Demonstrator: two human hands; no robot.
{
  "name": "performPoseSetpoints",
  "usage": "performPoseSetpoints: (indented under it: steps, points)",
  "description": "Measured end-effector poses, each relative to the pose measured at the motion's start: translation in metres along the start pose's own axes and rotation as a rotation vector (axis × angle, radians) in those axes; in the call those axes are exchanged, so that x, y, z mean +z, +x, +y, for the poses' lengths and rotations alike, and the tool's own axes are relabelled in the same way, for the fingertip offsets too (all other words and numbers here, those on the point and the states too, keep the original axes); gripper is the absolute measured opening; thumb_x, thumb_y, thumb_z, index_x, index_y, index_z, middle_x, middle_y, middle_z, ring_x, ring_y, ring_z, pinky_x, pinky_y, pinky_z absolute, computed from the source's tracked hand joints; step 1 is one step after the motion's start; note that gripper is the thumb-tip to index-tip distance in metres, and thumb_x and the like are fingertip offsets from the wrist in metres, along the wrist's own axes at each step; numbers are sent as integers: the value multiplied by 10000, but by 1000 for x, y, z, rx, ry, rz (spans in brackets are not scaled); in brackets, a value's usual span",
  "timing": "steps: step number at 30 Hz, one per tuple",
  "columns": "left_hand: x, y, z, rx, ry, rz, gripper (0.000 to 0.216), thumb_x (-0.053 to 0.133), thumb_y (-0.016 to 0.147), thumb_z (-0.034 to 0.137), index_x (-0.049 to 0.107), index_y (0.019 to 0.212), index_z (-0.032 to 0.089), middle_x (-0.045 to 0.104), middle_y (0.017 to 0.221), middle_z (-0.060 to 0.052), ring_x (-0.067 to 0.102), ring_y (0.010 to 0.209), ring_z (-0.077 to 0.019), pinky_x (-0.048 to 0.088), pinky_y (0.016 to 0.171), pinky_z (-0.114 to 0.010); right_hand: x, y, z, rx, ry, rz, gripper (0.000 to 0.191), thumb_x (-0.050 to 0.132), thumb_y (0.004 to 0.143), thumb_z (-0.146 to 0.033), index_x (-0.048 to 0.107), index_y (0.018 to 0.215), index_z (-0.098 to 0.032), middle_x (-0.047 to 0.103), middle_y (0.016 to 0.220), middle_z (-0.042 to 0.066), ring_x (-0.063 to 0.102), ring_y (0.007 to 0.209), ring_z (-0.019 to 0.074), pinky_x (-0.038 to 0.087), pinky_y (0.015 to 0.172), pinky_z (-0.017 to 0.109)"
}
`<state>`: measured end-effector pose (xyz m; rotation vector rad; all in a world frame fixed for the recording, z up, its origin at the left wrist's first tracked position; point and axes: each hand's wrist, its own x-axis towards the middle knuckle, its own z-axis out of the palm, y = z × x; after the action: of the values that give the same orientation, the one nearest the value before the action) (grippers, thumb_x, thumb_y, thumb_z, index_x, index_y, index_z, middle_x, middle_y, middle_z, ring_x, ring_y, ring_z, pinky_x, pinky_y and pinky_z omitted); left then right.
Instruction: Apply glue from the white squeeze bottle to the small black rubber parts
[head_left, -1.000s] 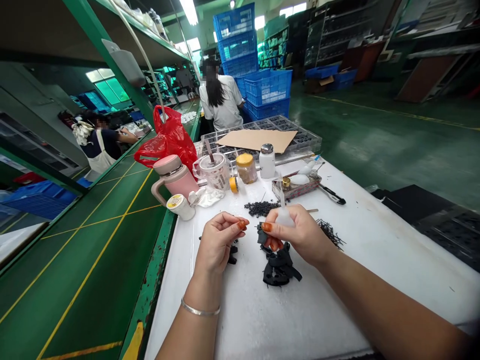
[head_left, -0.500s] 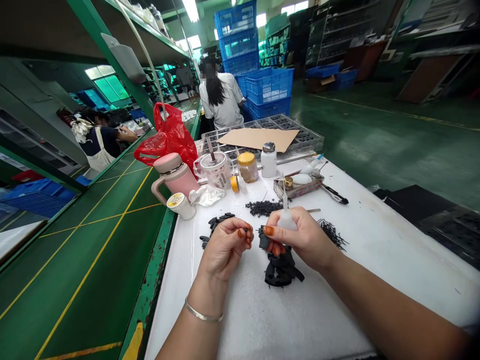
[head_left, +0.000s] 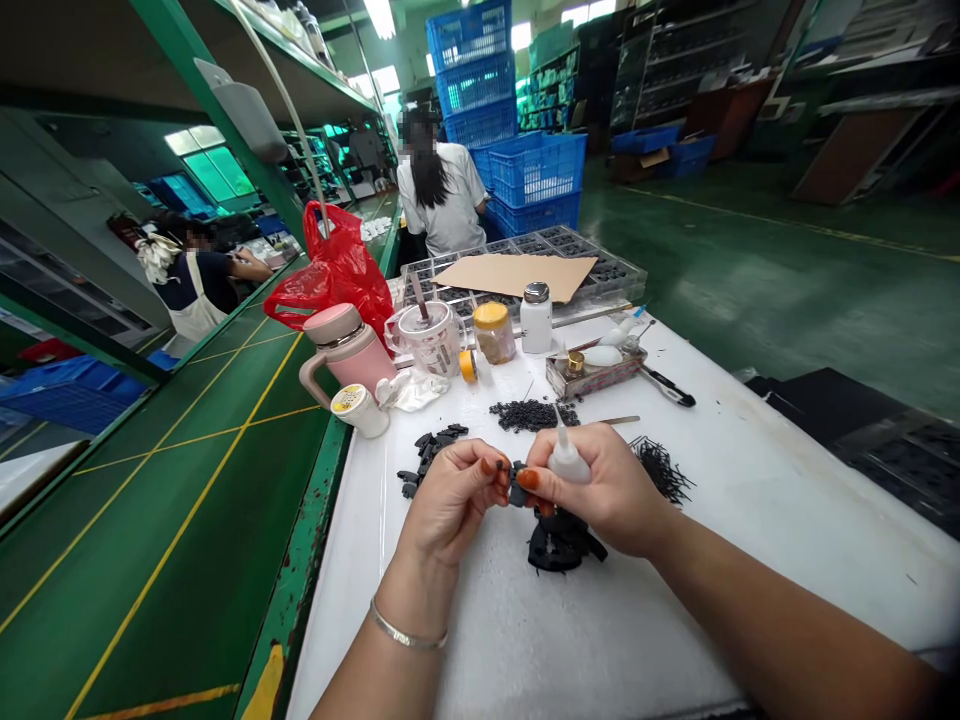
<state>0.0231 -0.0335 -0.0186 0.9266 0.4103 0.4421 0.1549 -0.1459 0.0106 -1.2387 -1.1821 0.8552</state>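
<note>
My left hand (head_left: 450, 505) is closed in a pinch on a tiny black piece (head_left: 500, 465), mostly hidden by the fingertips. Thumb and fingers of my right hand (head_left: 619, 490) grip a small dark grey plastic part (head_left: 517, 486). A white squeeze bottle (head_left: 568, 462) with a thin nozzle is also tucked in that hand, its tip pointing up. The two hands meet at the grey part; whether the tiny piece touches it I cannot tell. Below the right hand lies a heap of black parts (head_left: 559, 545). Another black pile (head_left: 431, 455) sits beyond my left hand.
Small black rings (head_left: 529, 414) and thin black pins (head_left: 660, 470) lie on the white table (head_left: 600, 640). Farther back stand a pink flask (head_left: 356, 350), a lidded cup (head_left: 431, 340), jars and a small tray (head_left: 600, 378). A green conveyor (head_left: 187, 480) runs on the left; two people sit beyond.
My right hand has brought the grey part left and slightly down, up against my left fingertips. The squeeze bottle has tilted a little to the left with it.
</note>
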Motion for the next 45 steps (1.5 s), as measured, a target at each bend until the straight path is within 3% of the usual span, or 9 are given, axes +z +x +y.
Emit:
performPoseSetpoints:
  steps: [5,12,21,39,45]
  points:
    - [2,-1,2,-3,-11,-11,267,795,645,366,650,656,141,625,592,-22,569,537,-118,454,535,-233,-1,0,0,-48,-110,21,206,662,794,-316,619,659,-166,623,582,12,531,504,112,401,474,219]
    - [5,-2,4,12,-31,52,256,842,575,298,661,682,151,633,644,-5,574,538,-108,472,528,-235,1,3,-2,83,162,9,264,707,740,-386,615,640,-159,619,556,21,533,470,112,411,432,218]
    - [4,-3,5,-5,-75,36,233,843,562,207,652,689,162,653,701,-3,586,570,-114,467,528,-235,0,4,-3,84,201,7,252,711,744,-351,615,628,-149,614,539,17,532,459,100,411,426,202]
    - [1,-3,1,-64,-164,-152,226,793,657,220,592,699,127,627,647,-13,562,486,-82,434,468,-163,-1,0,-3,68,304,-78,223,743,723,-293,620,658,-119,639,578,28,553,475,90,430,434,173]
    - [4,-3,0,-39,-182,-252,163,734,723,199,589,689,133,595,743,-11,606,626,-133,503,565,-241,0,0,-6,38,319,-104,188,735,735,-247,633,658,-109,644,584,21,550,478,74,434,442,153]
